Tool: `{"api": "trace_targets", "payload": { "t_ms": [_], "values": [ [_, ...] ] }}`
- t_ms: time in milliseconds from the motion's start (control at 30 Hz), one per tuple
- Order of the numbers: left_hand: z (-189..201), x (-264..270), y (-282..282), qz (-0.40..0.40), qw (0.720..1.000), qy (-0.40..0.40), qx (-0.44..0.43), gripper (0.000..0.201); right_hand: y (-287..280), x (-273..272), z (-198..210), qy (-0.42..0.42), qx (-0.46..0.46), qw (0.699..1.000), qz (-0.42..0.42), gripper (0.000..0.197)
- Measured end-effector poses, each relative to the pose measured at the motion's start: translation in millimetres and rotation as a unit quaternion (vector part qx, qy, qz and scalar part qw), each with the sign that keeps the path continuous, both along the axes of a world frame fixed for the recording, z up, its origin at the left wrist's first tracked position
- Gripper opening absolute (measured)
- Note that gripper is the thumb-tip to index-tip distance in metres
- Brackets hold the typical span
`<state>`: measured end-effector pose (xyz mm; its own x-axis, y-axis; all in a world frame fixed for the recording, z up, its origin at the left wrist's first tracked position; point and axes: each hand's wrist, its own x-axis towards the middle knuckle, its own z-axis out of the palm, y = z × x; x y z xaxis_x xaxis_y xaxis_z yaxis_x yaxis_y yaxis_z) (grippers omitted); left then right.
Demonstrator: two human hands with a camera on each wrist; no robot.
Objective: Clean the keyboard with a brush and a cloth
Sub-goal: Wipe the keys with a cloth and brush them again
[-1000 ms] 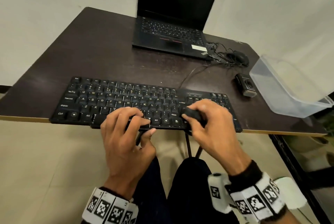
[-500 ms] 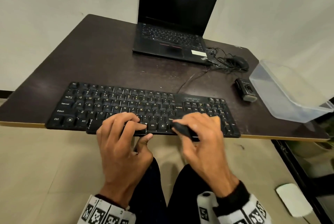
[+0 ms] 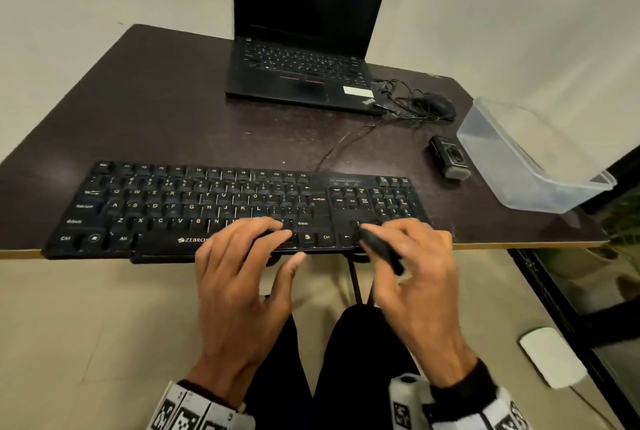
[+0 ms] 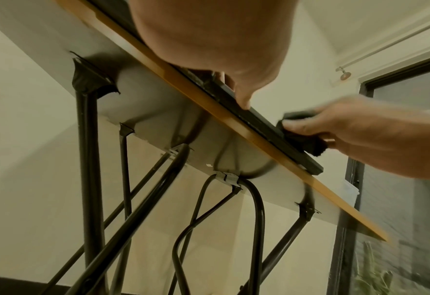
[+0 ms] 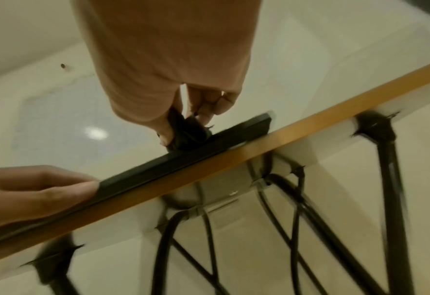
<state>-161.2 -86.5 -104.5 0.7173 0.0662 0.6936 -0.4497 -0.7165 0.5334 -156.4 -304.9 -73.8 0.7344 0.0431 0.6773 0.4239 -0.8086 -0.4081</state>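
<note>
Keyboard (image 3: 207, 207) lies along the desk's (image 3: 156, 110) near edge, laptop (image 3: 298, 65) at the far edge. Left hand (image 3: 239, 284) grips the keyboard; right hand (image 3: 419, 277) grips a brush (image 3: 381, 251).

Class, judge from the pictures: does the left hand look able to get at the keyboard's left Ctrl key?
Probably yes. The left hand holds the keyboard at its front edge, and only bare keys lie between it and the Ctrl key.

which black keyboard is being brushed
The wide black standalone keyboard at the table's near edge: left hand holds it, right hand holds a black brush to it. The open black laptop's keys sit untouched behind.
</note>
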Motion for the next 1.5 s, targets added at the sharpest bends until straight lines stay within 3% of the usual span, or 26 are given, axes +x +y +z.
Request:
{"api": "trace_targets", "payload": {
  "t_ms": [133, 333, 433, 567, 767, 900, 967, 1133, 1300, 1500],
  "values": [
    [-0.2, 0.6, -3.2, 0.012, 1.0, -0.002, -0.012, 0.019, -17.2, 5.9, 1.7, -0.007, 0.046, 0.997, -0.061, 0.014],
    [0.2, 0.7, 10.0, 0.047, 0.999, -0.009, 0.014, 0.015, 67.0, 12.5, -10.4, -0.017, 0.074, 0.995, 0.067, 0.029],
    [0.9, 0.2, 10.2, 0.051, 0.999, -0.006, 0.008, 0.015, 38.1, 12.7, -8.0, -0.018, 0.064, 0.997, 0.027, 0.029],
    [-0.5, 0.8, 3.6, 0.054, 0.999, -0.005, -0.008, 0.013, -5.2, 15.8, 0.1, 0.006, 0.107, 0.994, -0.029, 0.011],
    [1.6, -0.9, 7.2, 0.056, 0.998, -0.001, -0.013, 0.012, 47.0, 31.0, 18.6, 0.087, 0.016, 0.993, 0.072, 0.007],
    [2.3, -0.9, 8.9, 0.053, 0.998, 0.003, -0.021, 0.012, 0.2, 44.0, 41.6, 0.118, -0.059, 0.991, 0.015, 0.008],
    [1.8, -0.5, 7.2, 0.058, 0.998, 0.007, -0.027, 0.012, -7.6, 50.3, 50.3, 0.149, -0.047, 0.988, 0.004, 0.013],
    [2.6, -1.3, 8.5, 0.047, 0.998, 0.007, -0.032, 0.011, 42.2, 50.2, 49.2, 0.211, -0.048, 0.969, 0.119, 0.012],
    [2.4, -0.5, 9.6, 0.043, 0.998, 0.011, -0.036, 0.01, 3.2, 59.3, 53.9, 0.213, -0.022, 0.977, -0.006, 0.017],
    [0.6, -0.5, 8.2, 0.039, 0.998, 0.001, -0.049, 0.009, 44.7, 49.9, 40.4, 0.192, 0.023, 0.979, 0.066, 0.013]
  ]
}}
